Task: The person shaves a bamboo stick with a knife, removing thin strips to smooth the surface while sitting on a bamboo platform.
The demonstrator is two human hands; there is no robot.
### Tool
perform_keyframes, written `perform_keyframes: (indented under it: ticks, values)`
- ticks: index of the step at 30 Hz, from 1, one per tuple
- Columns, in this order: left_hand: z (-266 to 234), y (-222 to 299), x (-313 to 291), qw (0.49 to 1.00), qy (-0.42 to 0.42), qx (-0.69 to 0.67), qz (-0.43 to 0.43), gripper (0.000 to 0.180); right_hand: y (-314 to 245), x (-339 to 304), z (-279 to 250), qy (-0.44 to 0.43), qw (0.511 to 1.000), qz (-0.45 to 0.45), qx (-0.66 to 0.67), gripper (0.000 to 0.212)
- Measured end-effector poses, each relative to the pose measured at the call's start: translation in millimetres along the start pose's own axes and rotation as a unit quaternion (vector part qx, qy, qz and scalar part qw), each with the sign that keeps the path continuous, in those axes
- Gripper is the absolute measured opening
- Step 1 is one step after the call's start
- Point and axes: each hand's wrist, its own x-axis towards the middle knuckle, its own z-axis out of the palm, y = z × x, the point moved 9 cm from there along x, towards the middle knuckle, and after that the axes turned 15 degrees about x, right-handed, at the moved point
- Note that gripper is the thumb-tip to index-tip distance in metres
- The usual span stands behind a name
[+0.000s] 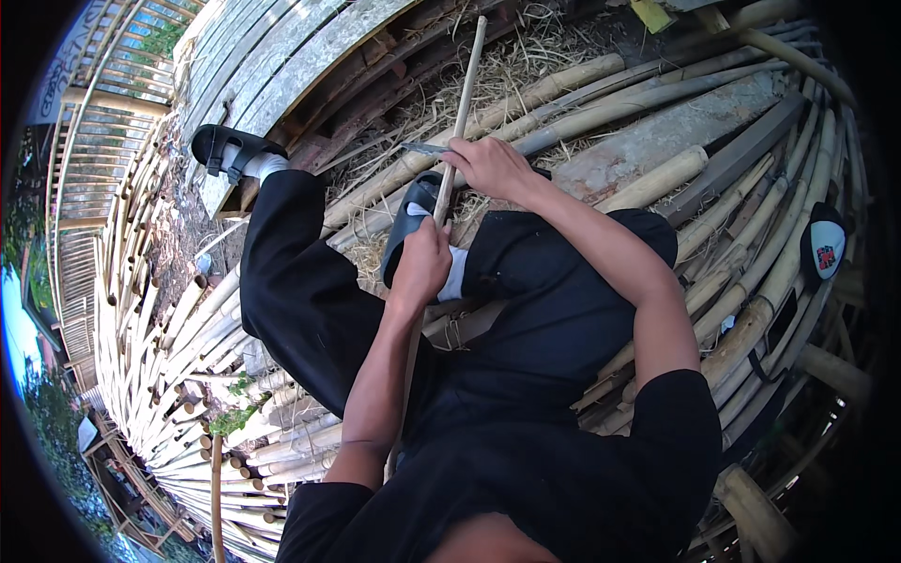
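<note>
Running through both grips: bamboo stick [463,113]

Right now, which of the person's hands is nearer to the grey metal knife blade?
Right. The right hand grips the grey metal knife blade by its handle, against the thin bamboo stick. The left hand holds the stick lower down, apart from the blade.

An outdoor bamboo workyard. Cut bamboo poles [188,375] lie stacked in heaps across the left and right of the frame, dry shavings [526,66] litter the upper middle, weathered planks [282,56] sit at upper left, and a slatted fence [113,84] with trees beyond stands at far left.
</note>
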Motion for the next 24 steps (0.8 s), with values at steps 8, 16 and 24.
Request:
perform_keyframes:
  ticks: [8,16,24]
  values:
    - [7.9,-13.9,6.0,1.000,-0.008,-0.008,-0.025,0.033,-0.5,-0.4,7.1,-0.060,0.991,0.003,0.117,0.024]
    - [14.8,-44.3,14.5,0.995,-0.030,-0.013,-0.093,0.037,-17.9,-9.1,-22.1,-0.020,0.860,0.119,0.496,0.031]
    - [33.3,-10.3,1.0,0.906,-0.216,-0.343,-0.122,0.024,73.4,-15.3,-87.7,0.113,0.970,0.198,-0.082,0.041]
